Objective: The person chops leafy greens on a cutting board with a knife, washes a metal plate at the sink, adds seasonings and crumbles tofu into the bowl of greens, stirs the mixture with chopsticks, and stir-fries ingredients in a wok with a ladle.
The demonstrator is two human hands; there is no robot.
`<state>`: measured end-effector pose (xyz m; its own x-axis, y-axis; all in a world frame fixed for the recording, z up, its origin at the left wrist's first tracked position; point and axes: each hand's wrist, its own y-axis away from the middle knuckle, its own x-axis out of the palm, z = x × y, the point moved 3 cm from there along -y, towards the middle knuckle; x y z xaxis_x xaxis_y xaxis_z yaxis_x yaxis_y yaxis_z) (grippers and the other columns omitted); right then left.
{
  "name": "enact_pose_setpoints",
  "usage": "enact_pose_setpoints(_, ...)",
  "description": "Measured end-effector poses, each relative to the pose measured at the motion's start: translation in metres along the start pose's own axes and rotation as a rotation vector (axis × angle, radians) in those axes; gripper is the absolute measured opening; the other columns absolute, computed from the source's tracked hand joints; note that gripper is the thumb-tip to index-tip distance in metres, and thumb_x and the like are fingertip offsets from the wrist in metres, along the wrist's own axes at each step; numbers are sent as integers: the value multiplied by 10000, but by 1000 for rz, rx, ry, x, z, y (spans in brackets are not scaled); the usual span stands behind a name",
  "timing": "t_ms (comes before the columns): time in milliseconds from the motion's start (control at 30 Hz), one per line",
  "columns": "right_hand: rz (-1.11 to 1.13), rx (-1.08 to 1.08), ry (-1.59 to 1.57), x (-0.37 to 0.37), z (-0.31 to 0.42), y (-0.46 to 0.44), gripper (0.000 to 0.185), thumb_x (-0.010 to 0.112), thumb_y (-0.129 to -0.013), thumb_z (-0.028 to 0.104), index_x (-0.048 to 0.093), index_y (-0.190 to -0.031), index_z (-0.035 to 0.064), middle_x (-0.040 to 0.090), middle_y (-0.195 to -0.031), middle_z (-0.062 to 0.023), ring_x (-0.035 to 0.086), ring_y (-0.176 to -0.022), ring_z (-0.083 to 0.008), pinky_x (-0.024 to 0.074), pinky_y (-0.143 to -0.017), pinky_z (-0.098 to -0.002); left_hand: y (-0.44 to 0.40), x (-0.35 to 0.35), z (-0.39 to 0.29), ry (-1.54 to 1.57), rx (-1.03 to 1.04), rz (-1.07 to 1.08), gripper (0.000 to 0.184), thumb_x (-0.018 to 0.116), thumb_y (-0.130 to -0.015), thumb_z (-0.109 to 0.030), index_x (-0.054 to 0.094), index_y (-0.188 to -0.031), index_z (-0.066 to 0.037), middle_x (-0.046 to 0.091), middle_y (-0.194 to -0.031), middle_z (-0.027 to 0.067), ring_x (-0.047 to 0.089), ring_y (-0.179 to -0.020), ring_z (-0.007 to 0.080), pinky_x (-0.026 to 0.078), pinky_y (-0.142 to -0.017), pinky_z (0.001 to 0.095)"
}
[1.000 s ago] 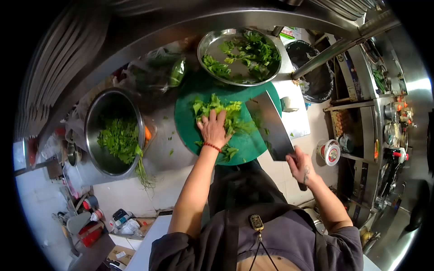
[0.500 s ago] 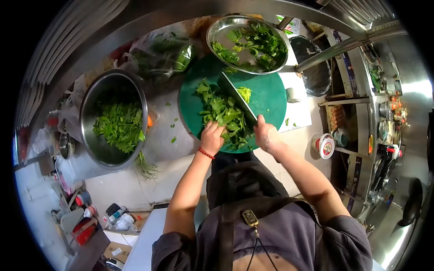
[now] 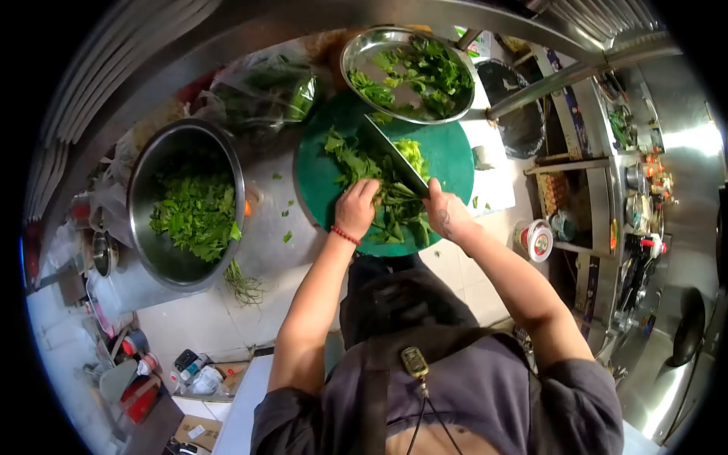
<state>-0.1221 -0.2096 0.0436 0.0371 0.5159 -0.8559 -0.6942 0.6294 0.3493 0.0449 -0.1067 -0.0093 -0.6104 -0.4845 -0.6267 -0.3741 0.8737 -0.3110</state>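
Shifts left hand [image 3: 357, 206] farther up the greens [image 3: 394, 208]

Curls the left hand half-open over greens on the board [image 3: 453, 158], hiding the fingertips; cannot tell of any pinch. Closes the right hand [image 3: 449, 214] round the knife [image 3: 393, 157], covering most of the handle. Shows the cutting edge poorly among greens, and blurred contents within the bag [image 3: 262, 98].

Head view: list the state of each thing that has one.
greens, loose heap
chopping board, partly covered by greens
cleaver, blade on edge among the greens; contact with chopping board unclear
right hand, closed round the cleaver
left hand, fingers bent, against the greens
steel bowl, uncovered, leaves inside
steel tray, uncovered, bottom partly bare
plastic bag, filled; tied or not unclear
bin, open
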Motion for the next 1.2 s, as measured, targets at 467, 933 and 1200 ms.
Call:
enact_pose_setpoints(467,2,-107,-33,-26,19,-9,222,506,-853,110,372,-1000,11,580,-667,-253,583,-671,-437,457,-579,-498,62,-19,-45,-89,14,22,460,607,-691,-43,581,-1148,-91,466,-1276,137,487,-1052,351,408,-897,418)
enact_pose_setpoints(933,-28,-178,113,-51,-52,-38,231,492,-888,155,351,-1014,24,586,-679,-238,583,-690,-432,456,-589,-502,-27,-20,-48,-27,368,74,168,588,-763,-82,596,-930,-97,597,-878,45,537,-804,234,425,-726,368)
enact_pose_setpoints(1200,-83,-115,30,-88,-13,-7,217,506,-867,119,362,-1007,37,561,-629,-258,574,-642,-442,444,-556,-521,-88,-71,-2,34,123,295,449,768,-648,-116,541,-1032,-62,479,-997,81,562,-705,180,467,-605,294)
